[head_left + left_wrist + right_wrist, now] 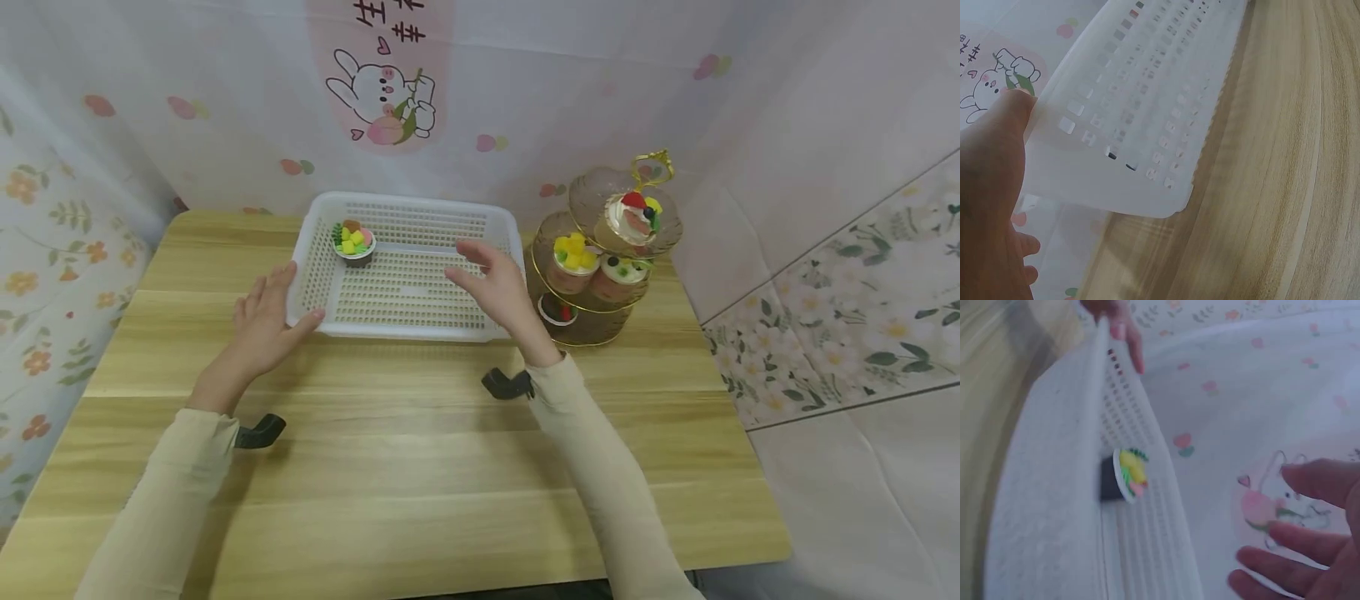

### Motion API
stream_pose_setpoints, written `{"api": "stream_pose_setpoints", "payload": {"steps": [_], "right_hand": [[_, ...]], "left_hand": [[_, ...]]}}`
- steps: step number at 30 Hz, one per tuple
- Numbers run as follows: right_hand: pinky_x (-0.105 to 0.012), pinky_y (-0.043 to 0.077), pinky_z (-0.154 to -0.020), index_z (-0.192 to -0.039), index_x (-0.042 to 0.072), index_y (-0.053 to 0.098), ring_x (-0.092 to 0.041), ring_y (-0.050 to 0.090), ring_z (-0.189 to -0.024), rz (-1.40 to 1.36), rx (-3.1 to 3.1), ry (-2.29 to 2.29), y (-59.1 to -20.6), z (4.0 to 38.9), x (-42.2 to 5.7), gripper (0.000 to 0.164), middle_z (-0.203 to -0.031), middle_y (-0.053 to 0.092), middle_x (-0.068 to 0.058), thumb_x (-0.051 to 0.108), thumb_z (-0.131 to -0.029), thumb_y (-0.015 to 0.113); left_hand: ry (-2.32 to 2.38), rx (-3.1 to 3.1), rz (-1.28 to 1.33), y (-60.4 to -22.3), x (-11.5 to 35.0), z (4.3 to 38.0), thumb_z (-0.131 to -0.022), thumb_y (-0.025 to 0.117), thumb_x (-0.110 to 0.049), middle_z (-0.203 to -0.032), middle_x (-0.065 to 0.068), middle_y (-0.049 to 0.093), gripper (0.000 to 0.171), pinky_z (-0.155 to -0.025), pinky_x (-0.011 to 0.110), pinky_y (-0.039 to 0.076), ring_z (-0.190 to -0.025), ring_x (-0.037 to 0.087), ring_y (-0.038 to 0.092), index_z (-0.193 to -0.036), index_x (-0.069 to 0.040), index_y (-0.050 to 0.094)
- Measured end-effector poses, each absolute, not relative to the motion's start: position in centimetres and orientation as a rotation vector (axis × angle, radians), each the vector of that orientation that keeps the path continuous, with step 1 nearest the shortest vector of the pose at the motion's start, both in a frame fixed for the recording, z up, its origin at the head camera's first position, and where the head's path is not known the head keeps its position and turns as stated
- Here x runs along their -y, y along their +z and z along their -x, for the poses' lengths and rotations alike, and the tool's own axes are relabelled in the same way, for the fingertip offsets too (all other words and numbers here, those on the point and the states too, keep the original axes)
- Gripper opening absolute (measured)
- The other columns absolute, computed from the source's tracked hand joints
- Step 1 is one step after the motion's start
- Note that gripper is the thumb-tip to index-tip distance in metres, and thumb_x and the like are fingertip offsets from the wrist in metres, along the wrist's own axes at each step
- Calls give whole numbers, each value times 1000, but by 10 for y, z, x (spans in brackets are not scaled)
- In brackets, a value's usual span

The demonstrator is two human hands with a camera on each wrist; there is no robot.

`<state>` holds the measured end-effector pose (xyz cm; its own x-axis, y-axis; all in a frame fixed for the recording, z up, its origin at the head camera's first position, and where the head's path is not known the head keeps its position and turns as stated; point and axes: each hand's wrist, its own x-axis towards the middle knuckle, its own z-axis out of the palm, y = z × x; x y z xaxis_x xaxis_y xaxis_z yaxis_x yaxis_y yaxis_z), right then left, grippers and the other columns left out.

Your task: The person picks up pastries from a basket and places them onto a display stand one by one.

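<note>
A white plastic basket with a slotted floor and walls stands toward the back of the table. My left hand rests at its front left corner, fingers straight along the left side and thumb at the front rim. The left wrist view shows this hand close against the basket wall. Inside the basket, at the left, sits a toy cupcake with yellow, green, pink and brown toppings. Over the basket's right part, my right hand is held with fingers spread, holding nothing.
A tiered stand with gold rims is right of the basket. On it are a cream-topped toy cake up top, a yellow-topped one and another midway, and a dark one below. A printed curtain hangs behind.
</note>
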<state>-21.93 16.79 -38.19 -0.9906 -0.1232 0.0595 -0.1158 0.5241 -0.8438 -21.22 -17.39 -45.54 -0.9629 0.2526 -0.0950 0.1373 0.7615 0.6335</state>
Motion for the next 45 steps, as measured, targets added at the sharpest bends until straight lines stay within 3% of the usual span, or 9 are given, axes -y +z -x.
{"api": "stream_pose_setpoints", "payload": {"steps": [6, 12, 16, 20, 29, 38, 45], "right_hand": [[-41, 42, -114, -148, 14, 46, -25, 45, -141, 220, -2495, -1265, -382, 299, -108, 62, -153, 47, -10, 33, -93, 68], [-38, 44, -111, -151, 15, 41, -24, 46, -139, 189, -2454, -1218, -423, 345, -68, 69, -153, 46, -9, 28, -90, 71], [-35, 45, -110, -151, 11, 40, -23, 49, -137, 171, -2531, -1183, -444, 349, -55, 73, -150, 50, -10, 28, -88, 74], [-35, 47, -106, -144, 10, 48, -22, 55, -128, 131, -2619, -1181, -458, 351, -47, 69, -142, 57, -9, 29, -85, 78], [-31, 49, -97, -137, 20, 55, -14, 59, -113, 174, -2789, -1031, -476, 359, -34, 70, -128, 64, 0, 43, -78, 83], [-30, 48, -103, -140, 16, 54, -15, 56, -123, 248, -2750, -1124, -462, 357, -45, 67, -137, 60, -2, 36, -81, 81], [-31, 49, -92, -141, 16, 52, -16, 57, -110, 333, -2761, -1133, -436, 350, -57, 71, -125, 63, -3, 36, -80, 82]], "left_hand": [[996, -2797, -301, -458, 176, 212, -98, 45, -58, -166, 20, -11, 91, -111, 76, -11, -151, 50, -14, -160, -18, -9], [995, -2799, -294, -458, 174, 212, -98, 46, -57, -167, 20, -9, 91, -112, 75, -10, -151, 49, -14, -160, -17, -8], [984, -2805, -309, -459, 171, 213, -98, 46, -57, -167, 21, -7, 91, -113, 75, -9, -152, 48, -13, -160, -17, -7], [1002, -2809, -318, -459, 168, 213, -98, 46, -57, -167, 21, -6, 90, -113, 75, -10, -152, 48, -13, -160, -17, -6], [1015, -2823, -296, -460, 172, 212, -98, 47, -55, -167, 21, -6, 89, -113, 75, -10, -152, 49, -11, -160, -17, -5], [1018, -2825, -300, -460, 172, 212, -99, 47, -54, -167, 20, -9, 89, -112, 75, -11, -152, 48, -13, -160, -16, -5], [1018, -2829, -296, -460, 171, 212, -99, 48, -52, -167, 20, -9, 89, -112, 75, -10, -152, 49, -12, -160, -16, -5]]}}
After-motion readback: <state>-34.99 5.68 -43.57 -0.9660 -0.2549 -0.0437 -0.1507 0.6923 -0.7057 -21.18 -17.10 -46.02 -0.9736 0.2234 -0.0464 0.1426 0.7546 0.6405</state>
